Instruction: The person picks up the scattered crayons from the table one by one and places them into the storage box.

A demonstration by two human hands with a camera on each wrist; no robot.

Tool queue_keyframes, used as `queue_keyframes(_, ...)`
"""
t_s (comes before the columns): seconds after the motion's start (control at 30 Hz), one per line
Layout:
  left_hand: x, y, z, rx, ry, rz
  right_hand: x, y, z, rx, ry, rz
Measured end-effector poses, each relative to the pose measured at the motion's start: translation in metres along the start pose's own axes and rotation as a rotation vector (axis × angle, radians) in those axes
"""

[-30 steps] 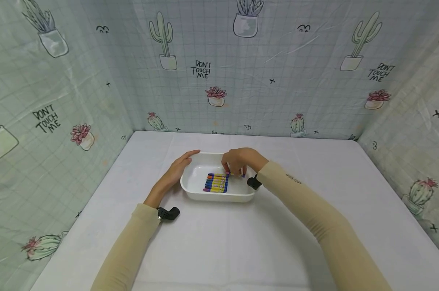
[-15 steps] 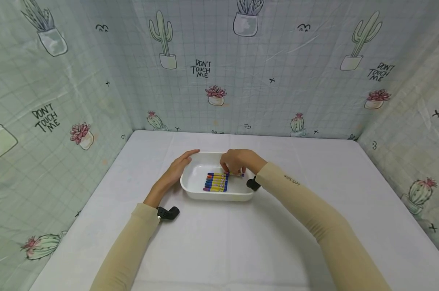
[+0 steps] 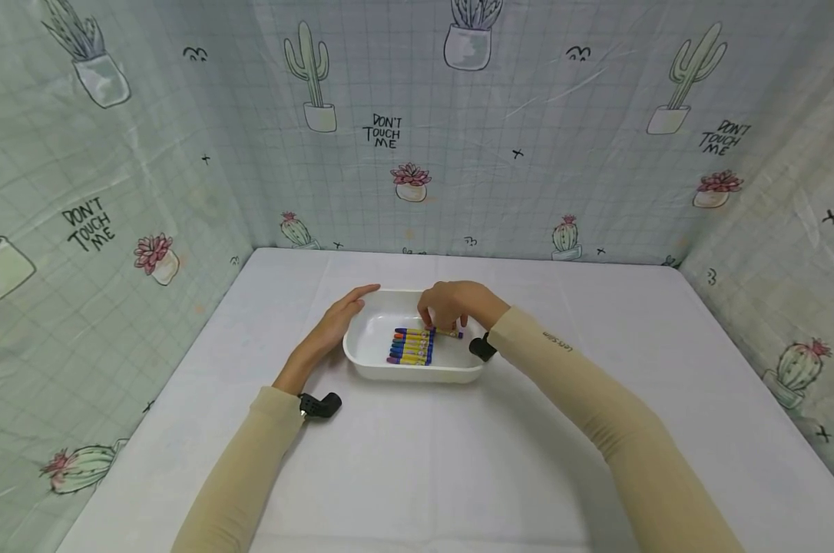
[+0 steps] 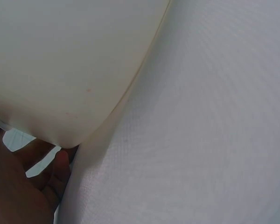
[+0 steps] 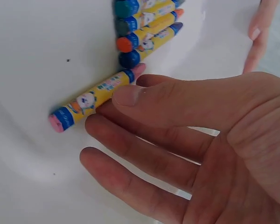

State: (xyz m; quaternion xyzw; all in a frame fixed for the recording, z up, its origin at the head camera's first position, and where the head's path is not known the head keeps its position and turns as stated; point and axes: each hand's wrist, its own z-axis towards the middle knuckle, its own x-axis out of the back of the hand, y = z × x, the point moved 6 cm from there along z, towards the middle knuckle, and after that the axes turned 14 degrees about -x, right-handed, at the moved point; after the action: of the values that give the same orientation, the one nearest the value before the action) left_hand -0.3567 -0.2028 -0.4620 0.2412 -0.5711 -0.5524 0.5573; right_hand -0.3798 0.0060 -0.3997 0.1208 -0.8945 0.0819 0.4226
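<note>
A white tray (image 3: 417, 375) holds a row of several crayons (image 3: 412, 348) with yellow wrappers and ends in different colours. My left hand (image 3: 334, 322) grips the tray at its left side; in the left wrist view its fingers (image 4: 60, 170) bend against the tray wall (image 4: 70, 84). Inside the tray, my right hand (image 3: 451, 303) pinches a pink crayon (image 5: 86, 100) between thumb and index finger, with the other fingers extended loosely. That crayon lies near the tray floor, its tip close to a dark blue crayon (image 5: 154, 44) at the end of the row.
A white cloth (image 3: 389, 461) covers the table around the tray. Cactus-printed fabric (image 3: 458, 184) hangs behind and along both sides. Black wrist cameras (image 3: 320, 405) sit on both wrists, the right one near the tray's right rim.
My right hand has shifted very slightly left with the pink crayon, toward the end of the row. The left hand and the tray hold still.
</note>
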Motion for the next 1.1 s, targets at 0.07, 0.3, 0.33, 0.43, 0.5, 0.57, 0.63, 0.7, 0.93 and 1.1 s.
queue_keyframes(0.07,0.000,0.001,0.001,-0.007,-0.001,-0.004,0.002,0.002,-0.001,-0.003,0.006,0.005)
queue_keyframes(0.3,-0.001,0.003,0.002,-0.017,-0.004,-0.002,0.012,0.012,-0.011,0.059,-0.020,0.099)
queue_keyframes(0.33,-0.001,0.003,0.002,-0.020,-0.002,0.002,0.014,0.014,-0.014,0.079,-0.022,0.118)
queue_keyframes(0.43,-0.002,0.004,0.002,-0.020,0.000,0.011,0.018,0.024,-0.025,0.137,-0.008,0.164)
queue_keyframes(0.5,-0.003,0.004,0.001,-0.018,-0.003,0.015,0.020,0.033,-0.034,0.169,0.017,0.189)
queue_keyframes(0.57,-0.003,0.004,0.001,-0.016,-0.004,0.017,0.021,0.044,-0.043,0.194,0.043,0.217)
queue_keyframes(0.63,-0.004,0.003,0.002,-0.016,-0.006,0.019,0.022,0.056,-0.052,0.213,0.071,0.252)
queue_keyframes(0.7,-0.004,0.003,0.002,-0.018,-0.008,0.020,0.021,0.072,-0.060,0.219,0.098,0.297)
queue_keyframes(0.93,-0.002,0.002,0.002,-0.007,0.002,0.015,0.010,0.131,-0.079,0.201,0.183,0.479)
queue_keyframes(1.1,-0.002,0.004,0.000,-0.013,0.004,0.000,-0.007,0.164,-0.083,0.184,0.215,0.582)
